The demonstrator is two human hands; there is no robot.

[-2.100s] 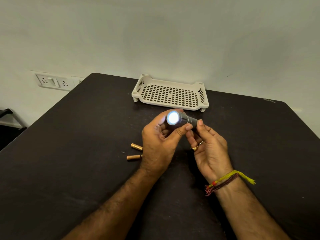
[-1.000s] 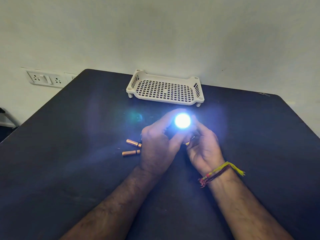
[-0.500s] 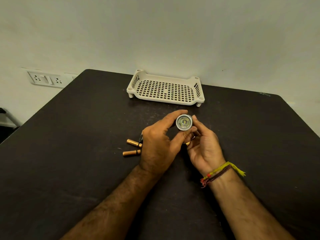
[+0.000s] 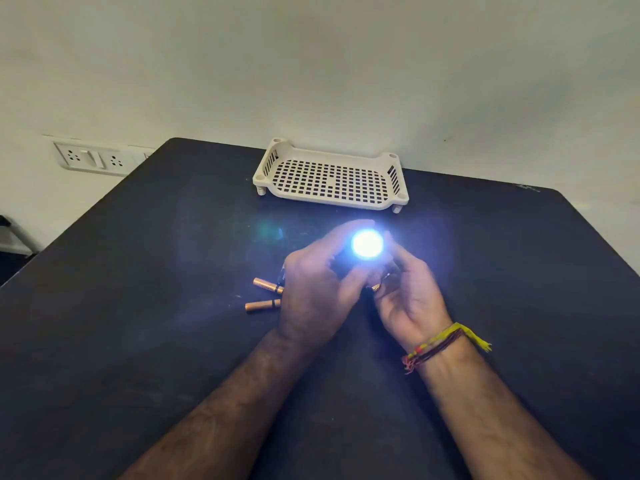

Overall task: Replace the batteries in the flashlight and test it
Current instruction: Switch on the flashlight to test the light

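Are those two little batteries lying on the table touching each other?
Apart. The head view shows dark table between the upper battery and the lower battery along the parts that show; the left hand hides their right ends.

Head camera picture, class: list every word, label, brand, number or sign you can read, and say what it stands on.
No text can be read in this picture.
Two copper-and-black batteries: print too small and blurred to read.
Flashlight: glare hides any marking.
White perforated tray: no lettering visible.
Wall socket panel: no lettering legible.
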